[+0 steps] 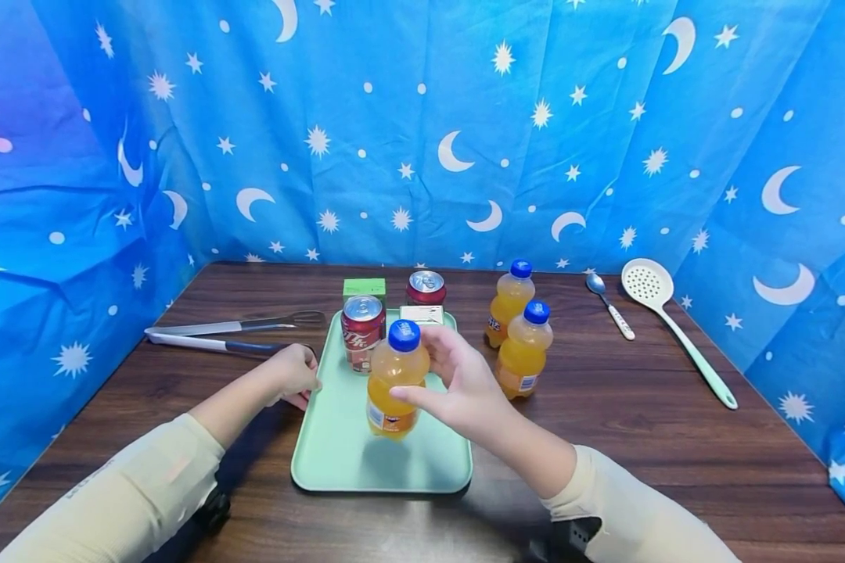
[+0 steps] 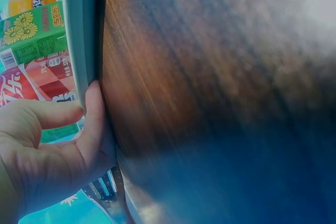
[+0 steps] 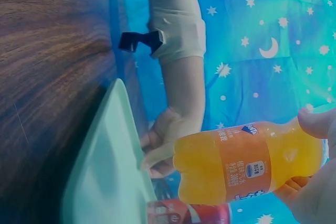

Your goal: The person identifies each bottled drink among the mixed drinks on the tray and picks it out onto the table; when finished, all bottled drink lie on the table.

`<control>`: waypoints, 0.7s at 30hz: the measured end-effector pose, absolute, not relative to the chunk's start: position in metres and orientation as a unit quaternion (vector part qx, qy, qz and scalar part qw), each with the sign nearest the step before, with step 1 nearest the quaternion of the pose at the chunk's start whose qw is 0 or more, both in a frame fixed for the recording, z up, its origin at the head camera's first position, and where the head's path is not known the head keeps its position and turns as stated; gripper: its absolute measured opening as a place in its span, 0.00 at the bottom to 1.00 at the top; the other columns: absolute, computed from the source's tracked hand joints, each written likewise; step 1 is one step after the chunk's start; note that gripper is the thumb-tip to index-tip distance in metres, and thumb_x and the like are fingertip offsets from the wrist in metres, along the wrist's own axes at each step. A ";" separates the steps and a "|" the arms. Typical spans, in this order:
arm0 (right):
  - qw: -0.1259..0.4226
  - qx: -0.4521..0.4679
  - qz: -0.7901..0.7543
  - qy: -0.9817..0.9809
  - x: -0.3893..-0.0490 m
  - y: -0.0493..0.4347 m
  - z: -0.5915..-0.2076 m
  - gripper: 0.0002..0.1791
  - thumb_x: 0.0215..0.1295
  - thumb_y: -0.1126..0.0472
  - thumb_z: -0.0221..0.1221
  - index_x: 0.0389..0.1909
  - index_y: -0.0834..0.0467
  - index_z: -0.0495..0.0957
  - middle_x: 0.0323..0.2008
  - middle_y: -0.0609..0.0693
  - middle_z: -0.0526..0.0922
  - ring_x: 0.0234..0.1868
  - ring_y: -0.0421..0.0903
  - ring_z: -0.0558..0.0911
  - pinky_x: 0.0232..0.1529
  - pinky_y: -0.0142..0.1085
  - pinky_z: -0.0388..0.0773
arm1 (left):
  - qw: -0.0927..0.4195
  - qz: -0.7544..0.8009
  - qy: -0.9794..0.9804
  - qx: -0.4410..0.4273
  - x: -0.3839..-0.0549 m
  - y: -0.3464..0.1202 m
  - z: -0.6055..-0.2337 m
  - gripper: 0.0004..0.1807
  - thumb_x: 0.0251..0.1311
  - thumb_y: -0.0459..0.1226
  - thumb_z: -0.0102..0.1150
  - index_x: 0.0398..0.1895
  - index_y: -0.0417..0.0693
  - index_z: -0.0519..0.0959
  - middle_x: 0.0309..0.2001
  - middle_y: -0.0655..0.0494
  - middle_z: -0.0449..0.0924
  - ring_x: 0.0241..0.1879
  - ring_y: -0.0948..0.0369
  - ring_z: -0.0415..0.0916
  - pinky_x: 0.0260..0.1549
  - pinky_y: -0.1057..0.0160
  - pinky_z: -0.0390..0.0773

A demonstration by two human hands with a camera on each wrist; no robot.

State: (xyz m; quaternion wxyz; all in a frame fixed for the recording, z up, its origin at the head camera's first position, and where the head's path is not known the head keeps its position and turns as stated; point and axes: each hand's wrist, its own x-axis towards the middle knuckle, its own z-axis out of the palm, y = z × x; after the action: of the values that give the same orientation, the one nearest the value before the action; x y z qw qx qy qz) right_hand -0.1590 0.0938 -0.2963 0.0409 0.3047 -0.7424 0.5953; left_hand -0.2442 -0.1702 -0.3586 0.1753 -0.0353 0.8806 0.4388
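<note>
My right hand (image 1: pixel 468 387) grips a small bottle of orange soda (image 1: pixel 397 383) with a blue cap. The bottle is upright over the near half of a pale green tray (image 1: pixel 338 467); the right wrist view shows its base raised off the tray. At the tray's left rim, my left hand (image 1: pixel 297 375) pinches the edge between thumb and fingers, as seen in the left wrist view. On the tray are a red soda can (image 1: pixel 362 332), a green drink carton (image 1: pixel 364 287) behind it, and another red can (image 1: pixel 426 288) with a white-topped box (image 1: pixel 421 315) in front.
Two more orange soda bottles (image 1: pixel 524 360) stand right of the tray. Farther right lie a spoon (image 1: pixel 609 305) and a slotted skimmer (image 1: pixel 676 324). Tongs (image 1: pixel 232 327) lie to the left, near my left hand. A blue star-patterned cloth (image 1: pixel 394 117) hangs behind the table.
</note>
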 end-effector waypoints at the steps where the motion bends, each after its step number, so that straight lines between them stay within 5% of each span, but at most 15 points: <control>1: 0.044 0.308 0.598 -0.738 -0.158 0.096 -0.296 0.31 0.52 0.68 0.67 0.57 0.56 0.67 0.53 0.48 0.76 0.56 0.41 0.75 0.55 0.34 0.72 | 0.176 0.438 0.881 -0.036 -0.244 -0.170 -0.359 0.10 0.52 0.20 0.54 0.25 0.37 0.64 0.23 0.44 0.69 0.19 0.57 0.72 0.18 0.61 0.81; 21: 0.076 0.296 0.619 -0.723 -0.136 0.144 -0.285 0.32 0.50 0.76 0.65 0.56 0.64 0.65 0.52 0.55 0.76 0.54 0.49 0.76 0.54 0.39 0.74 | 0.179 0.439 0.880 -0.036 -0.246 -0.172 -0.361 0.10 0.53 0.20 0.54 0.26 0.37 0.64 0.24 0.43 0.69 0.19 0.56 0.72 0.19 0.60 0.82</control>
State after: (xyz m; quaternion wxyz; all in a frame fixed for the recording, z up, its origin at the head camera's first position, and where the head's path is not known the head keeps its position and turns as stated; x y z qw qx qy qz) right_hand -0.1360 0.1438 -0.2848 0.0764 0.2961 -0.7234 0.6190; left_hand -0.2464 -0.1721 -0.3614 0.1791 -0.0362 0.8796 0.4392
